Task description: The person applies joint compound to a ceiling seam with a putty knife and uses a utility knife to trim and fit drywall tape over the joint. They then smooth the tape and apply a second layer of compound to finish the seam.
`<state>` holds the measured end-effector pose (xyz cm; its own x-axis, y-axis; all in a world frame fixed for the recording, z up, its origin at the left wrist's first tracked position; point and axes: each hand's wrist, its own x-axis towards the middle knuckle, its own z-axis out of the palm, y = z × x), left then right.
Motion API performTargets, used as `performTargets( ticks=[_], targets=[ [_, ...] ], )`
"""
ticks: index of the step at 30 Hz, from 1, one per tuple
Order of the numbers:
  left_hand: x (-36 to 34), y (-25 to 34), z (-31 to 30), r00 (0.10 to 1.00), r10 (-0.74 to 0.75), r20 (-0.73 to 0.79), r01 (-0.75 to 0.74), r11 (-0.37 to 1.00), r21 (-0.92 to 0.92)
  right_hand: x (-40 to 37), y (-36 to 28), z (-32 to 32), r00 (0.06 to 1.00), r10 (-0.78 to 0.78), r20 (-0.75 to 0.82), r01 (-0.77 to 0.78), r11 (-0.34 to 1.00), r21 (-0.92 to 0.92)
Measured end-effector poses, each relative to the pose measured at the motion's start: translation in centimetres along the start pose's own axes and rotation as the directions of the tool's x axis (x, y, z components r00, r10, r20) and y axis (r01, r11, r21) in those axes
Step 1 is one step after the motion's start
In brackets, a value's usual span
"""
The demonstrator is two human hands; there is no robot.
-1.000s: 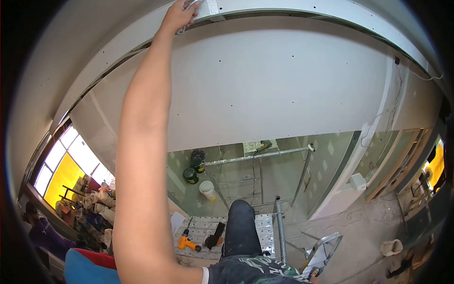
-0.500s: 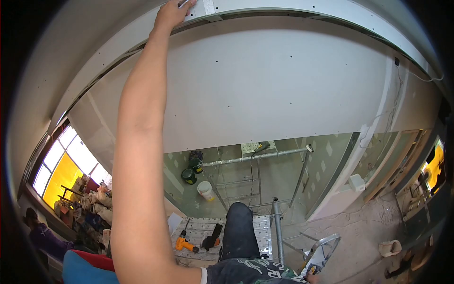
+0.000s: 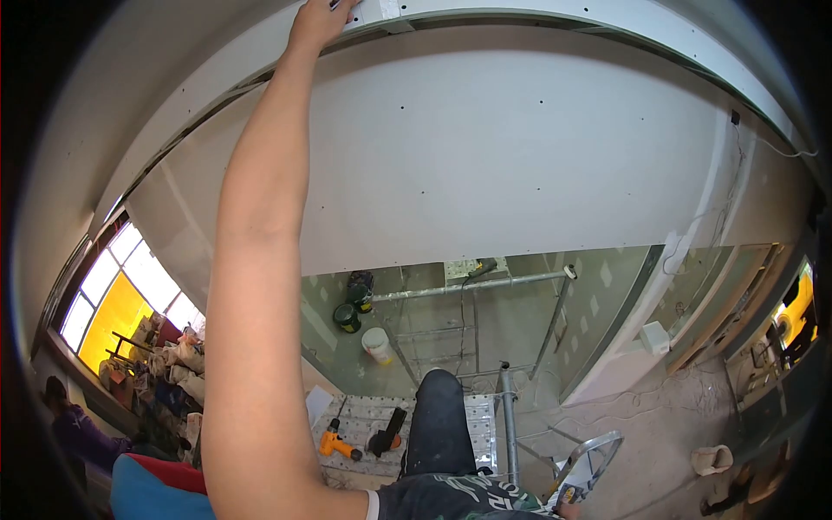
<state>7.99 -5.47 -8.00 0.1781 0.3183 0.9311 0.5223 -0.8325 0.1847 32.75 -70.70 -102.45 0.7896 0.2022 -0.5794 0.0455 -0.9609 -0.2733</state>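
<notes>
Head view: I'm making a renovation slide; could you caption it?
Left hand raised at the white board overhead, an orange drill lying on the metal platform below.

1 bare arm, the left (image 3: 260, 251), stretches overhead, nearly straight, with the inner elbow toward the camera. The left hand (image 3: 317, 24), partly cut off above, tilts right at the wrist, fingers curled.

– Around the left grip (image 3: 321, 23)?
– At the ceiling strip (image 3: 485, 7), thin tool (image 3: 334, 5) inside; wall panel (image 3: 485, 147) directly below.
– Farther down?
– Well below, slightly right: scaffold platform (image 3: 364, 410), with drill (image 3: 336, 442) on top and second tool (image 3: 387, 433) just right of the drill. Farther forward: bucket (image 3: 377, 345).
– To the sides?
– Low left of the grip: window (image 3: 113, 299), sack pile (image 3: 186, 357) before it. Low right, beyond the platform: stepladder (image 3: 598, 442).
</notes>
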Motion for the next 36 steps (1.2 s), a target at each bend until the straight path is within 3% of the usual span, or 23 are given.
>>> performTargets(
  ticks=[4, 14, 22, 24, 27, 30, 33, 35, 36],
  targets=[
    [0.3, 0.0, -0.2, 0.999, 0.021, 0.032, -0.023, 0.996, 0.082, 0.1, -0.7, -0.3, 0.998, -0.020, 0.066, 0.019, 1.000, 0.017],
    [-0.2, -0.4, -0.5, 0.995, 0.000, 0.100, -0.004, 0.999, 0.038, 1.5, -2.2, -1.5, 0.981, -0.050, 0.185, 0.046, 0.999, 0.030],
    [-0.6, -0.1, -1.2, 0.986, 0.082, 0.146, -0.089, 0.995, 0.044, 2.2, -2.8, -2.0, 0.959, -0.050, 0.278, 0.051, 0.999, 0.003],
    [-0.8, 0.0, -1.2, 0.987, 0.079, 0.140, -0.086, 0.995, 0.044, 2.2, -2.6, -1.3, 0.986, -0.085, 0.146, 0.077, 0.995, 0.059],
    [-0.8, -0.1, -1.3, 0.986, 0.061, 0.154, -0.069, 0.996, 0.049, 9.7, 2.6, 5.6, 0.977, -0.173, -0.124, 0.159, 0.981, -0.114],
    [-1.0, 0.3, -1.5, 0.986, 0.042, 0.164, -0.051, 0.997, 0.055, 1.6, -1.3, -1.2, 0.987, -0.019, 0.161, -0.026, 0.962, 0.272],
    [-1.7, 1.3, -1.8, 0.988, 0.016, 0.154, -0.027, 0.997, 0.071, -11.6, -9.0, -10.2, 0.974, 0.031, 0.225, -0.153, 0.822, 0.549],
    [-1.7, 1.0, -1.7, 0.988, 0.004, 0.152, -0.016, 0.997, 0.078, -10.8, -8.6, -9.8, 0.981, 0.010, 0.195, -0.108, 0.859, 0.500],
    [-1.2, 0.0, -1.2, 0.990, 0.086, 0.116, -0.090, 0.995, 0.036, -10.0, -8.2, -9.2, 0.986, -0.012, 0.165, -0.064, 0.890, 0.451]
  ],
)
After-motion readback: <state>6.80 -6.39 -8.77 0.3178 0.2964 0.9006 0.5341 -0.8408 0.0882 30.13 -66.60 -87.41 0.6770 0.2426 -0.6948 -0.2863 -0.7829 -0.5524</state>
